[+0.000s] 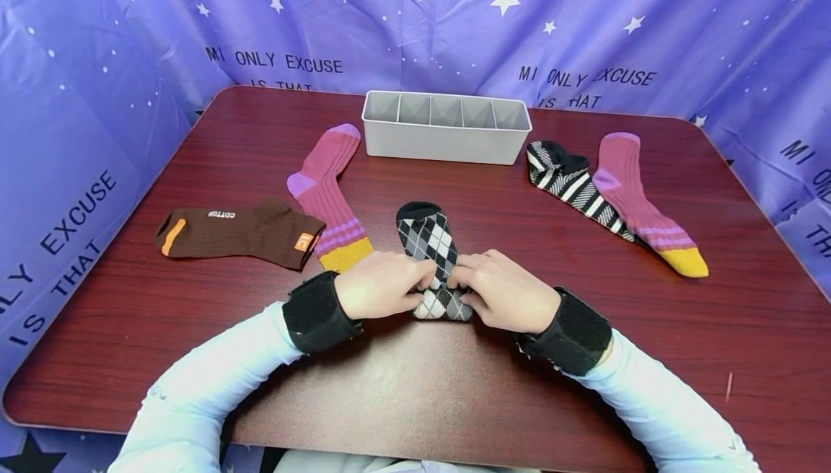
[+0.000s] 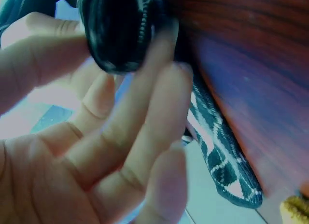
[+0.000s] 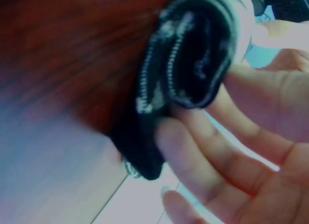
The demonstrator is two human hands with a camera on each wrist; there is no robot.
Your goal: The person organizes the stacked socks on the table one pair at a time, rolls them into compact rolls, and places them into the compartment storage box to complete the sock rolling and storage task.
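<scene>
Pale blue cloth is seen nearest, at seven and five o'clock, where two sleeves (image 1: 221,365) are ended by black wrist bands (image 1: 578,332). A little farther, at the centre of the clock, an argyle sock (image 1: 418,239) in black, white and grey is laid on the dark red table (image 1: 454,408); its black end is pointed toward twelve, and its near end is doubled over, as a curled layer is shown by both wrist views. This near part is pinched from the nine o'clock side by the left hand (image 1: 383,284), with thumb and fingers bent, and from the three o'clock side by the right hand (image 1: 509,289) in the same manner.

Between nine and ten o'clock, a brown sock (image 1: 214,235) with orange marks is placed crosswise. At ten o'clock, a pink sock (image 1: 327,199) is met by the end of the brown one, and its yellow band is found just beside the left hand. Toward two o'clock, a striped sock (image 1: 578,192) in black and white is partly covered by a second pink sock (image 1: 626,184), whose yellow end is turned to about five. At twelve, beyond the argyle sock, a grey box (image 1: 444,145) is set, divided into five compartments. Farthest, a violet curtain (image 1: 415,26) is hung, printed with white stars and black words.
</scene>
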